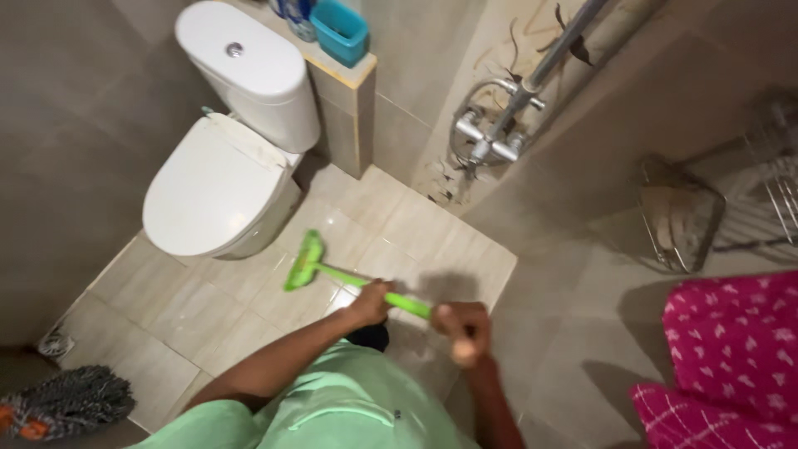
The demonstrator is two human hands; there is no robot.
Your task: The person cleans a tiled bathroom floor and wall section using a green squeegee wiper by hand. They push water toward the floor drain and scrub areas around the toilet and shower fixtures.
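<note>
A green long-handled scrub brush [304,263] rests its head on the beige floor tiles [208,308] just in front of the white toilet [218,185]. My left hand [371,302] grips the green handle partway down. My right hand [462,329] is closed around the upper end of the same handle, close to my green shirt. The toilet lid is down.
A tiled ledge behind the cistern [249,66] holds a blue tub [341,30]. Chrome shower taps and pipe [497,133] are on the far wall. A wire rack [682,212] hangs at right. Pink patterned cloth [731,357] lies lower right. A grey mop head [66,403] and floor drain [55,342] sit lower left.
</note>
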